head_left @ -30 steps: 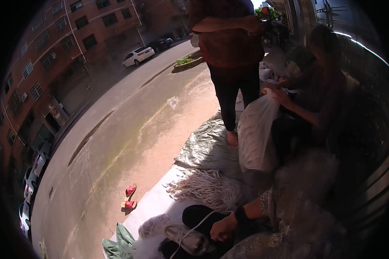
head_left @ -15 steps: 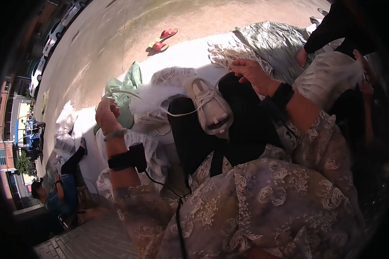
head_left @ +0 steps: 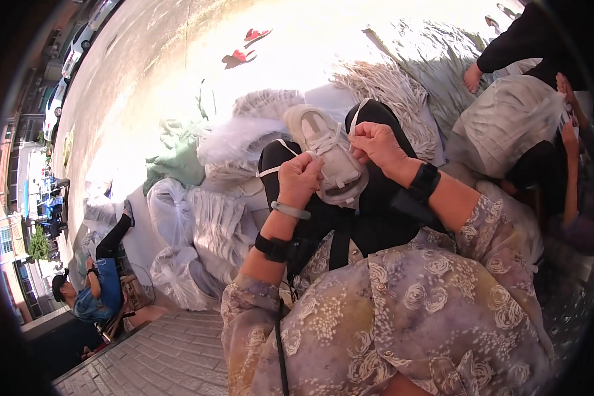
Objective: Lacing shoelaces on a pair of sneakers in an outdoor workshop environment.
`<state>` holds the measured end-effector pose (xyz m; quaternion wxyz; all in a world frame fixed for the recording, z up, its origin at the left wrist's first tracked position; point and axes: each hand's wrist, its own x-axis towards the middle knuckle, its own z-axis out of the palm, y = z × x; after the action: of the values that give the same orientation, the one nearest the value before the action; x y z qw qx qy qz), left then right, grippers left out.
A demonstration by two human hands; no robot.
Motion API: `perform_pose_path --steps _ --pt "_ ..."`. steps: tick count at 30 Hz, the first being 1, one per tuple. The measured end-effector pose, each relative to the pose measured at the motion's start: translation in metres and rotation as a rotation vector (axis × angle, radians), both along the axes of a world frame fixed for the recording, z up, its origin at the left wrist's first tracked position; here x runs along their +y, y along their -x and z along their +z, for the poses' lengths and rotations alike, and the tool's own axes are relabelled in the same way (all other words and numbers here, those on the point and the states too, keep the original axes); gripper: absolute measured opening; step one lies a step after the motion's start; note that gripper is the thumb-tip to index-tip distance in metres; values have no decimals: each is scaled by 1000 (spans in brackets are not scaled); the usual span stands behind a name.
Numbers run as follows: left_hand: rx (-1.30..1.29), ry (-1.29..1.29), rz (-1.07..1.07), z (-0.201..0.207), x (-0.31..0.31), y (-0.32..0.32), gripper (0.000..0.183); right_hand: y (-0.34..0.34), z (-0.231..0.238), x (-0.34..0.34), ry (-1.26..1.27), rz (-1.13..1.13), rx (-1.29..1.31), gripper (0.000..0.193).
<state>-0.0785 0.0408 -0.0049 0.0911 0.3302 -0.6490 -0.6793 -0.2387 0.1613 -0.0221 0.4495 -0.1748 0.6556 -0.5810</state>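
Observation:
A white shoe (head_left: 340,165) rests on my lap between my black-clad knees, its toe end toward me or its heel, I cannot tell which. White shoelace (head_left: 333,140) runs through its eyelets. Close against the shoe's left side, my left hand (head_left: 300,177) pinches a lace, and part of that lace trails over my left knee. My right hand (head_left: 378,146) is at the shoe's right side, fingers pinched on the other lace end, which loops up over my right knee.
Beyond my knees lie a heap of white laces (head_left: 393,99) and clear bags of white goods (head_left: 231,145). A green bag (head_left: 178,155) is at the left. Red slippers (head_left: 241,57) lie on the sunlit ground. People sit at the far left (head_left: 102,290) and at the right, by a large white bag (head_left: 505,122).
Both hands have come in from wide apart to the shoe, the left moving right and the right moving down. The lace stretched out to the left is now drawn in and slack.

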Motion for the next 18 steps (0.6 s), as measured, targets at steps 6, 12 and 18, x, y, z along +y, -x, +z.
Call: perform_pose_path --steps 6,12,18 --pt "3 -116 147 2 -11 -17 16 -1 -3 -12 -20 -27 154 7" --pt "-45 -157 190 -10 -17 -26 13 -7 0 -23 18 -97 182 8" --pt "10 -196 210 -14 -16 -25 8 -7 -15 -25 82 -138 195 7"
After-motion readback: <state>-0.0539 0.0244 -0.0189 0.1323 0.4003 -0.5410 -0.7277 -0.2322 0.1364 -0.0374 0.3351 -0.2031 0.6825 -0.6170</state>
